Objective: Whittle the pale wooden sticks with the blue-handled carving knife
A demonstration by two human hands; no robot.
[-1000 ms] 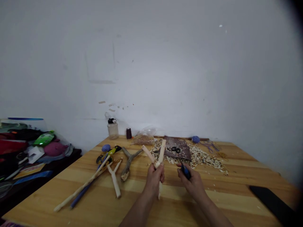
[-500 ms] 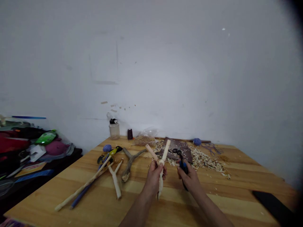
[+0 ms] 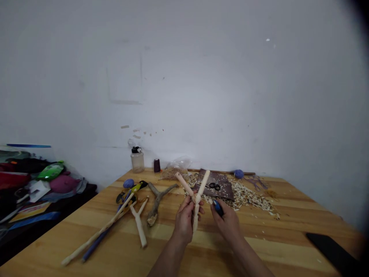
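My left hand (image 3: 184,219) is closed around the stem of a pale, peeled Y-shaped stick (image 3: 203,185), just below its fork. The two prongs point up and away from me. To its right, my right hand (image 3: 228,221) grips what looks like a knife with a blue and black handle (image 3: 218,208); its blade cannot be made out. The hands are apart, and the tool does not visibly touch the stick. Behind them, black-handled scissors (image 3: 215,186) lie on a dark brown sheet (image 3: 225,191) strewn with wood shavings (image 3: 250,196).
On the left of the wooden table (image 3: 115,254) lie a smaller peeled forked stick (image 3: 139,227), a barked forked branch (image 3: 157,200) and a long peeled stick (image 3: 98,232). A bottle (image 3: 137,161), dark thread spool (image 3: 156,166) and blue yarn ball (image 3: 238,174) stand behind. A black flat object (image 3: 331,250) lies right.
My right hand has turned and lowered slightly, with the blue-handled tool now mostly inside the fist. The forked stick has tilted slightly in my left hand, and the view has shifted a little.
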